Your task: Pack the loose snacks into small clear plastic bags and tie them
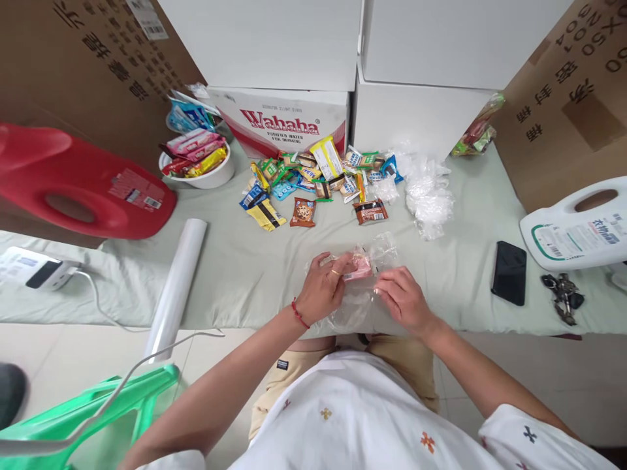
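Note:
My left hand [323,284] has its fingers bent over a small pink wrapped snack [361,266], pressing it against a clear plastic bag [350,310] on the cloth near the front edge. Thumb and fingers of my right hand [402,297] are pinched together on the bag's right side. Beyond my hands lie a brown cookie packet [303,213], a second brown packet [370,211] and a yellow packet with a dark stripe [266,215]. A heap of small wrapped snacks [308,173] spreads behind them. Crumpled clear bags [428,196] are piled to its right.
A white bowl of snack packs [215,173], a red jug [88,183] and a plastic film roll [179,284] are at left. A Wahaha carton [294,121] backs the heap. A phone [509,273], keys [563,297] and a white detergent bottle [553,238] lie at right.

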The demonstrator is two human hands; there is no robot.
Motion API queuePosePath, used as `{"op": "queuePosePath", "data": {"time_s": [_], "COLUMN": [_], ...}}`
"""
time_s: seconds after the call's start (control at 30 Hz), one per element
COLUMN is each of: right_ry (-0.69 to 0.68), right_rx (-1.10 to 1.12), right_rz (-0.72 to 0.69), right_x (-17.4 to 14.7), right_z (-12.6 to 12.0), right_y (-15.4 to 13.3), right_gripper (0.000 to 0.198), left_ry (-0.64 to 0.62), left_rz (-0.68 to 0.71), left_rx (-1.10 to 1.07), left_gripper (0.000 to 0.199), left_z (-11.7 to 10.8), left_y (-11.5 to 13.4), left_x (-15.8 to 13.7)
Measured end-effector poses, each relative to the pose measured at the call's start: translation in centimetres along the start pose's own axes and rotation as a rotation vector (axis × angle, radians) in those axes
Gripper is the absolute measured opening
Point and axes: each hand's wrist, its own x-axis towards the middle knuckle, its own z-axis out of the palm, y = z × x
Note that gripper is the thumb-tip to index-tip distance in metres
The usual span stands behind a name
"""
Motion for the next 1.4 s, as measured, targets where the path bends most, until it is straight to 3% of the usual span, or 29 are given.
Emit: {"op": "queuePosePath", "data": {"time_s": [0.17,0.3,0.53,0.67,0.73,0.8,0.87,0.93,0.97,1.03,1.13,1.23,1.4], "right_ry": [0.015,-0.117,-0.311,-0.375,-0.393,-0.393,-0.392,-0.401,-0.405,-0.415,-0.439,-0.474,-0.47], "right_rx": [-0.162,-0.321,-0.201,-0.248,-0.277,-0.3,-0.325,-0.344,-0.349,-0.344,-0.331,-0.319,-0.203], "right_rz": [-0.074,0.039,0.106,0.179,0.19,0.187,0.177,0.166,0.164,0.164,0.153,0.138,0.114], "right_x": [3.0,5.2,8.7,9.1,9.2,9.3,9.3,9.3,9.3,9.3,9.5,9.6,9.6], "right_z": [0.1,1.3,3.5,4.2,4.3,4.4,4.4,4.4,4.4,4.3,4.0,3.7,3.3], "right_y": [-0.2,1.3,3.2,2.6,2.3,2.2,2.2,2.2,2.2,2.2,2.0,1.9,3.3], "right_gripper": [0.025,0.03,0.022,0.022,0.024,0.025,0.026,0.027,0.028,0.029,0.028,0.028,0.029], "left_ry": [-0.035,-0.059,-0.054,0.07,0.157,0.223,0.29,0.376,0.414,0.439,0.364,0.303,0.129], "left_rz": [0.007,0.026,0.027,-0.073,-0.093,-0.105,-0.172,-0.34,-0.452,-0.658,-0.792,-0.766,-0.738], "left_rx": [0.044,0.034,-0.226,-0.432,-0.378,-0.177,0.045,0.155,0.173,0.2,0.265,0.277,0.313], "left_gripper": [0.068,0.081,0.094,0.074,0.069,0.076,0.062,0.024,0.02,0.029,0.017,0.033,0.019], "left_z": [-0.3,-0.2,-1.9,-3.0,-2.9,-2.2,-1.4,-0.8,-0.6,-0.3,-0.1,0.1,0.0], "left_y": [-0.2,-0.3,-1.3,-0.4,0.5,1.1,1.0,0.0,-0.8,-2.3,-3.7,-3.7,-3.1], "left_x": [0.1,-0.1,-0.8,-3.1,-4.4,-5.1,-5.0,-4.4,-4.0,-3.3,-2.7,-2.5,-2.1]}}
